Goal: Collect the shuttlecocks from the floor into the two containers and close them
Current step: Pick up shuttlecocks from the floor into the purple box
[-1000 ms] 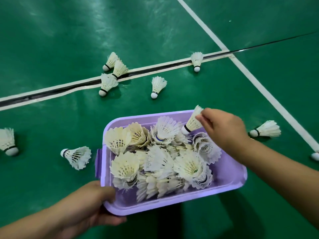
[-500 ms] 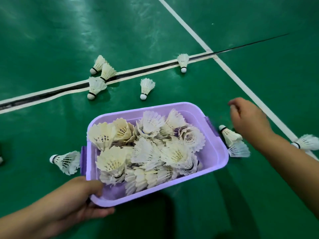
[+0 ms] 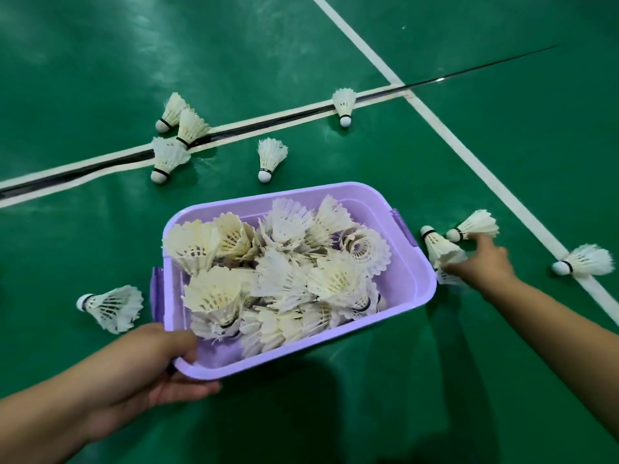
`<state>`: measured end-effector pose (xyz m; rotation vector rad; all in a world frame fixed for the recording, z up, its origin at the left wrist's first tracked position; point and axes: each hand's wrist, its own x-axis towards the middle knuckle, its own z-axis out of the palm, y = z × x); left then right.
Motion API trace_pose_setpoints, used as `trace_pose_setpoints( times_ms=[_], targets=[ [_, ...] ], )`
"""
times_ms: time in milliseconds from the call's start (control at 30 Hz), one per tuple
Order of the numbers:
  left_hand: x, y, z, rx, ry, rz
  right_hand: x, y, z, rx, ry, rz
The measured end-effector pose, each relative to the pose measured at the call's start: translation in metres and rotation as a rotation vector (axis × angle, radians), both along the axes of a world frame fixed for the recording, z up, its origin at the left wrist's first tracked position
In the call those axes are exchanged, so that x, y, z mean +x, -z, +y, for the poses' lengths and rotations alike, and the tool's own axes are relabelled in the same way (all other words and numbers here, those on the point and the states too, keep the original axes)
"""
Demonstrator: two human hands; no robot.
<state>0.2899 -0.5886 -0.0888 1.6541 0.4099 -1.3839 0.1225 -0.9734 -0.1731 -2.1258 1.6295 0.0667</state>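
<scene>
A purple plastic container (image 3: 407, 283) without a lid sits low over the green floor, piled with several white shuttlecocks (image 3: 284, 272). My left hand (image 3: 147, 370) grips its near left corner, thumb inside the rim. My right hand (image 3: 485, 262) reaches to the right of the container with its fingers spread. They touch the feather skirt of one shuttlecock (image 3: 438, 246) lying there, and one finger touches a second shuttlecock (image 3: 475, 226) just beyond. Both lie on the floor.
More shuttlecocks lie loose: one on the white line at the right (image 3: 584, 261), one left of the container (image 3: 112, 308), one ahead (image 3: 269, 157), three clustered by the dark seam (image 3: 167, 155), one further along it (image 3: 344, 102). Only one container is in view.
My right hand let a shuttlecock go into the container, then swung right and down to the two shuttlecocks beside it. My left hand kept hold of the container.
</scene>
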Motion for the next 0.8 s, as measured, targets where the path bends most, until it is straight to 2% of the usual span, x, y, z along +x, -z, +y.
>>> trace_pose_setpoints(
  times_ms=[167, 267, 367, 433, 567, 733, 800],
  targets=[
    [0.002, 0.005, 0.006, 0.003, -0.004, 0.017, 0.018, -0.070, 0.006, -0.005, -0.289, 0.000],
    [0.002, 0.006, 0.004, -0.020, 0.004, 0.034, 0.040, -0.124, 0.036, -0.044, -0.448, -0.195],
    [0.000, 0.003, -0.001, -0.046, 0.015, 0.045, 0.059, -0.159, 0.087, 0.185, -0.599, -0.406],
    [-0.002, 0.001, -0.004, -0.073, 0.032, 0.061, 0.068, -0.158, 0.123, 0.302, -0.657, -0.432],
    [-0.006, 0.000, -0.009, -0.110, 0.059, 0.076, 0.079, -0.118, 0.184, 0.331, -0.778, -0.413],
    [-0.009, -0.001, -0.009, -0.116, 0.038, 0.085, 0.078, -0.082, 0.208, 0.490, -0.759, -0.352],
    [-0.010, -0.001, -0.009, -0.117, 0.035, 0.070, 0.078, -0.083, 0.211, 0.480, -0.824, -0.265]
  ],
)
